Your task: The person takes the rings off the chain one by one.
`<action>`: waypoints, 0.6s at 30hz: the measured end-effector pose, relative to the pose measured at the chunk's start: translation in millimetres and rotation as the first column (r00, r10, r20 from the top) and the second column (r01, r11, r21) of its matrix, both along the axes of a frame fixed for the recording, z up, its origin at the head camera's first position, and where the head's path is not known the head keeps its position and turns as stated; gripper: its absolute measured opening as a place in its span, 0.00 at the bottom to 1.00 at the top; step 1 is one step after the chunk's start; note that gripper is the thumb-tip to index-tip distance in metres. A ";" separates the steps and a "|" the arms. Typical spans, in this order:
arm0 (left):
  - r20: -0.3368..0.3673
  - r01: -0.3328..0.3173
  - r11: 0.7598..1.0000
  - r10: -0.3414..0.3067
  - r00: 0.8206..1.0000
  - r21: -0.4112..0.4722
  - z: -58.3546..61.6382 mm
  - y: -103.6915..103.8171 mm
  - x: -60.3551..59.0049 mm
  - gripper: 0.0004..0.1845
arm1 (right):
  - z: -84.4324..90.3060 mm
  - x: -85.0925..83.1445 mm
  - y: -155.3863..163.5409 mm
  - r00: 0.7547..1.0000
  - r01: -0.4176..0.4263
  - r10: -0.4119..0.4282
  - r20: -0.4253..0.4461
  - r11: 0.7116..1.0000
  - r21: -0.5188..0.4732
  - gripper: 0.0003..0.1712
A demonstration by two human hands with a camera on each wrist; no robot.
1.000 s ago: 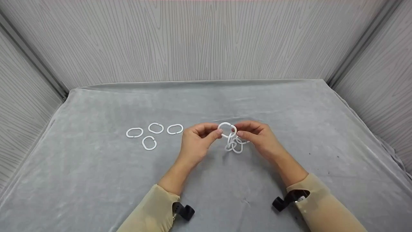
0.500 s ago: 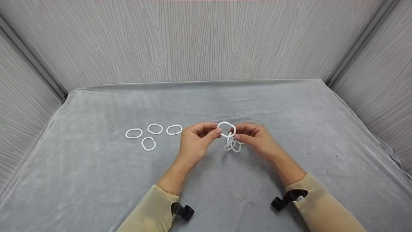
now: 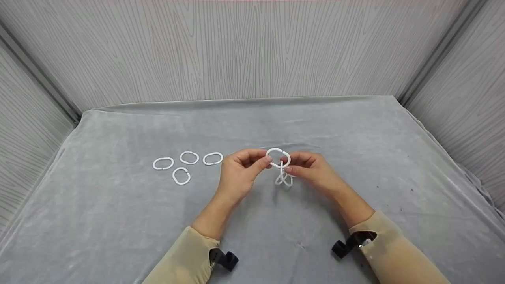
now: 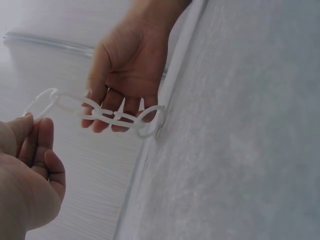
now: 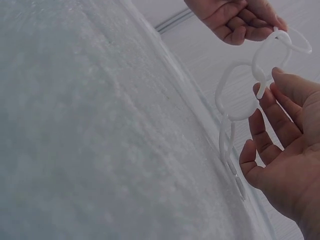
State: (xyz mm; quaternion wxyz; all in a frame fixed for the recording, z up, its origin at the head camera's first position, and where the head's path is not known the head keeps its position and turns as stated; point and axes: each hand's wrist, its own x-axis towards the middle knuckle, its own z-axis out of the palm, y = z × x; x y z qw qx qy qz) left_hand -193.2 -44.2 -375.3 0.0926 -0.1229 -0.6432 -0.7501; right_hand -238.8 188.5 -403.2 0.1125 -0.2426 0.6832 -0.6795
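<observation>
White ring chain (image 3: pixel 281 167) pinched between left hand (image 3: pixel 239 174), right hand (image 3: pixel 314 171)

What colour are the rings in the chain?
White. The chain of rings shows best in the head view, against the grey cloth.

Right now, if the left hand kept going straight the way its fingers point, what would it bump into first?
Most likely the right hand. The left hand points rightward across the top ring of the white ring chain it already pinches, and the right hand's fingertips sit just beyond that ring. Depth is hard to judge.
</observation>
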 end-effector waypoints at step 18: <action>0.052 0.006 0.999 -0.008 0.999 0.039 1.1 1.3 0.2 0.10 | 1.2 1.3 -1.2 0.999 -0.032 0.031 0.034 0.999 0.031 0.11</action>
